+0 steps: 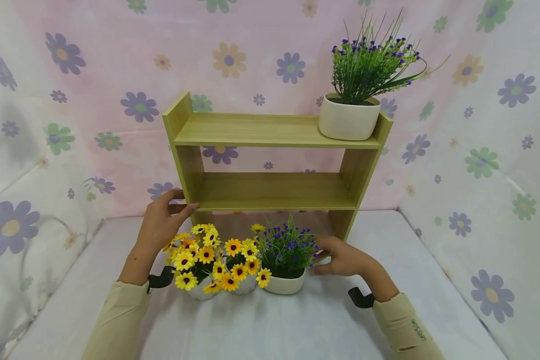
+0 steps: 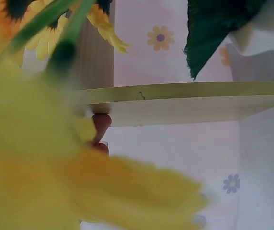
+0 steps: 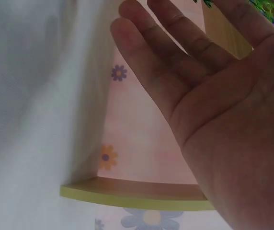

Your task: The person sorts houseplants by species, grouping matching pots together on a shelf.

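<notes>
My left hand [image 1: 159, 225] grips the left side panel of a wooden shelf [image 1: 270, 206], thumb at the front edge of the middle board and fingers along the outer side. In the left wrist view, fingertips [image 2: 102, 125] show just under a board, partly behind blurred yellow petals. My right hand [image 1: 346, 257] is beside a white pot of purple flowers [image 1: 284, 286], its thumb and fingers spread near the leaves. The right wrist view shows that palm [image 3: 237, 115] with fingers extended. Left of this pot stand two pots of yellow flowers [image 1: 202, 291], [image 1: 246, 286] in front of the shelf.
Another white pot [image 1: 348, 120] with purple flowers and long grass stands at the right end of the top board. Flower-printed cloth [image 1: 261, 65] hangs behind and at both sides. A white cloth [image 1: 261, 332] covers the table.
</notes>
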`<move>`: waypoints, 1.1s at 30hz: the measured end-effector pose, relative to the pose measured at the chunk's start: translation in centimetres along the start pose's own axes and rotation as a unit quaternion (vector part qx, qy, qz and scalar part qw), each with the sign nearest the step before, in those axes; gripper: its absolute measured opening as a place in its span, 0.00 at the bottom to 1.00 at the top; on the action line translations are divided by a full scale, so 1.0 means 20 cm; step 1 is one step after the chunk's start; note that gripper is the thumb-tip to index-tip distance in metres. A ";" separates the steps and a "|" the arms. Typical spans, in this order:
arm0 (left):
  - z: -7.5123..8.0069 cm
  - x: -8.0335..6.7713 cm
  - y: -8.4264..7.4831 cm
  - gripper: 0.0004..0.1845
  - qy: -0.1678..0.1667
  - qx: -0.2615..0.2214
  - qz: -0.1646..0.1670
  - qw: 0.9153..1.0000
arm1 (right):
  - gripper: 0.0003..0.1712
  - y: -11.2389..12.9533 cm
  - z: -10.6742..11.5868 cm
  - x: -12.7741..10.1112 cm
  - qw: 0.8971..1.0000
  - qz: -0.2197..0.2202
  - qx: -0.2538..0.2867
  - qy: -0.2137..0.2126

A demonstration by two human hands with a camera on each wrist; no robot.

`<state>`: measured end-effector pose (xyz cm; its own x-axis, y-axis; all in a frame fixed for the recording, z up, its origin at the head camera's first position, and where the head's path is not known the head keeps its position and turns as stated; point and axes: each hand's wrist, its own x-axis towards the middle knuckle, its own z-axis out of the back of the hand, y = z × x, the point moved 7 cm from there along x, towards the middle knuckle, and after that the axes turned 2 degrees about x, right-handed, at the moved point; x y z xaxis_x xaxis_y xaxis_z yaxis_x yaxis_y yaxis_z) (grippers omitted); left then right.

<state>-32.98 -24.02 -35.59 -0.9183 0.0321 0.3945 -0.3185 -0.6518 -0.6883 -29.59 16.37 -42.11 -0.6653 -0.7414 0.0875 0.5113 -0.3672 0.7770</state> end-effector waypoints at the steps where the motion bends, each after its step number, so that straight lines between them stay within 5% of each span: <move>1: 0.00 0.00 0.00 0.30 0.000 0.000 0.000 1.000 | 0.24 0.00 -0.01 0.00 1.000 -0.003 0.000 0.000; 9: 0.00 0.00 0.01 0.30 0.003 0.001 0.000 1.000 | 0.26 0.01 -0.07 0.02 0.999 0.022 -0.030 -0.001; 13: 0.00 0.01 0.01 0.30 0.003 -0.001 0.000 1.000 | 0.36 -0.01 -0.09 0.03 0.999 -0.010 -0.046 -0.008; 16: 0.00 0.01 0.01 0.30 0.002 -0.001 -0.003 1.000 | 0.34 -0.03 -0.11 0.04 0.998 -0.033 -0.042 -0.011; 20: 0.00 0.00 0.01 0.30 0.001 0.002 -0.003 1.000 | 0.32 -0.04 -0.14 0.07 0.999 -0.017 -0.032 -0.017; 33: 0.00 0.00 0.00 0.30 -0.005 0.005 -0.009 1.000 | 0.45 -0.05 -0.15 0.07 0.998 -0.017 -0.045 -0.036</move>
<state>-33.05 -24.05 -35.58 -0.9097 0.0360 0.4136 -0.3327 -0.6591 -0.6745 -29.47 14.01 -44.58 -0.7188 -0.6864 0.1102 0.5326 -0.4418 0.7219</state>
